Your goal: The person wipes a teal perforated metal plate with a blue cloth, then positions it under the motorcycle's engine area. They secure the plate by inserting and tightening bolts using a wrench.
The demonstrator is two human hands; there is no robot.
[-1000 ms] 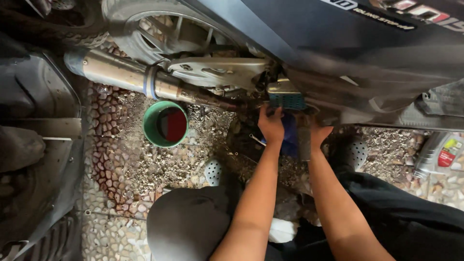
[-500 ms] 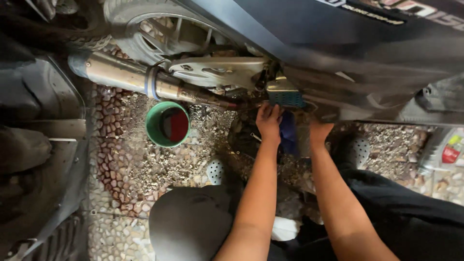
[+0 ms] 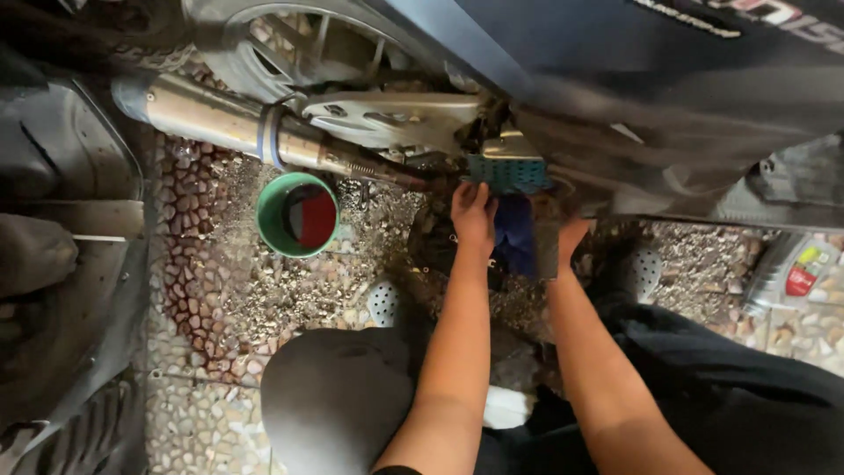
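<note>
L hand [image 3: 473,215] fingers curled on blue rag [image 3: 513,236], tight under motorbike edge [image 3: 615,132]; R hand [image 3: 567,239] grip can't tell. Green cup [image 3: 297,215] at 9 o'clock, well apart.

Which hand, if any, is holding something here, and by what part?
The left hand grips the dark blue cloth by its upper edge, under the motorcycle. The right hand is mostly hidden behind it; its hold cannot be told.

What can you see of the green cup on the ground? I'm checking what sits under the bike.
The green cup is a round, plastic-looking container standing upright on the pebbled floor, seen from above. Its rim is green; the inside looks dark with a red patch on one side. It sits just below the metal exhaust pipe, apart from the left hand. Nothing touches it.
</note>
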